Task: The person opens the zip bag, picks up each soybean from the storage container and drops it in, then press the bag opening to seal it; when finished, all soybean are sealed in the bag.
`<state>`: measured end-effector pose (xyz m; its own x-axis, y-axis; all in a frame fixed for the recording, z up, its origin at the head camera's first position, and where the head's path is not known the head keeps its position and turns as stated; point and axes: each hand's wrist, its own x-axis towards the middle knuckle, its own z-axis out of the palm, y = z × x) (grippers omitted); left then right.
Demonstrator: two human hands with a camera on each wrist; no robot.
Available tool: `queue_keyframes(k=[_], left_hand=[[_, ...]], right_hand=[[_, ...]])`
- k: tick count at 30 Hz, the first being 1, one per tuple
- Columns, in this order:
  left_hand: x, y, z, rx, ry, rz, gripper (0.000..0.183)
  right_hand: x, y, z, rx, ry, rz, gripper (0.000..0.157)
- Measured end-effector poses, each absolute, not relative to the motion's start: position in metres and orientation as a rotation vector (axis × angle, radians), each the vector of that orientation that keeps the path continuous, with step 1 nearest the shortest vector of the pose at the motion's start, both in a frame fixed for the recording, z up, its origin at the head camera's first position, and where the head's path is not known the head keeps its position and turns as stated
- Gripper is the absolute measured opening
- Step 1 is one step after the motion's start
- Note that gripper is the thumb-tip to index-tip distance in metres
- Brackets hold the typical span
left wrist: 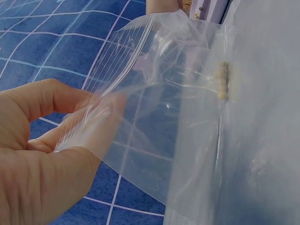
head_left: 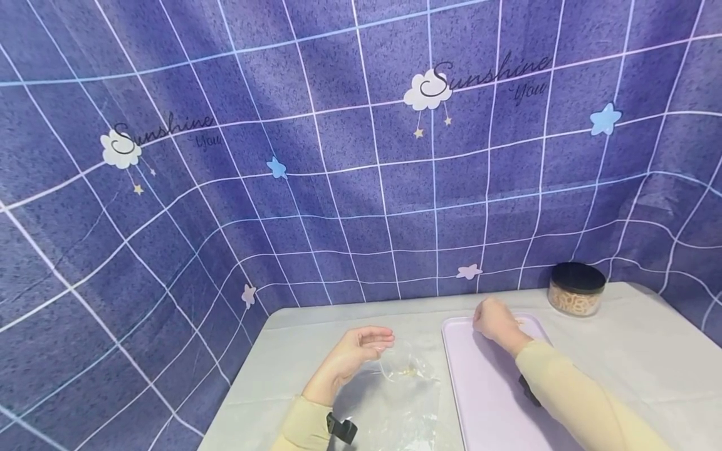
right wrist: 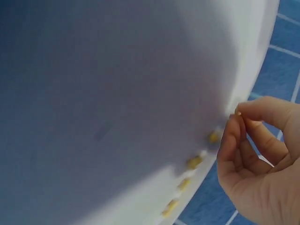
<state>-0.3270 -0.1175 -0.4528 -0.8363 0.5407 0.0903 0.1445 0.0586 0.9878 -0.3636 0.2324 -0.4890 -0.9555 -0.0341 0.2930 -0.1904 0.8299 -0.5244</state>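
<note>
My left hand (head_left: 351, 356) holds a clear zip bag (head_left: 403, 407) by its zip edge, thumb on one side and fingers on the other, as the left wrist view shows. A few small yellowish pieces (left wrist: 223, 80) lie in the fold of the bag. Over the far end of a lilac tray (head_left: 479, 401) is my right hand (head_left: 496, 324). In the right wrist view its thumb and fingertips pinch a tiny yellowish piece (right wrist: 238, 112), mostly hidden by them. Several similar yellow pieces (right wrist: 194, 162) lie in a row along the tray's edge.
A clear jar (head_left: 575, 302) with a black lid (head_left: 578, 277) stands at the back right, filled with pale ring-shaped pieces. The table has a light grey cover (head_left: 316, 319). A blue-purple gridded curtain (head_left: 350, 188) hangs behind and to the left.
</note>
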Motion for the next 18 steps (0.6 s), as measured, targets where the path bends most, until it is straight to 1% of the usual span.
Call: queue_keyframes(k=[6, 13, 18], left_hand=[[-0.329, -0.117, -0.454, 0.713, 2.036, 1.845, 0.057], [-0.331, -0.118, -0.456, 0.729, 2.029, 1.847, 0.058], [-0.332, -0.118, -0.456, 0.714, 2.052, 1.84, 0.057]], right_hand=[[-0.351, 0.2, -0.475, 0.393, -2.638, 1.059, 0.004], [-0.323, 0.151, -0.452, 0.713, -2.569, 1.36, 0.005], [-0.307, 0.123, -0.448, 0.886, -2.553, 1.36, 0.009]])
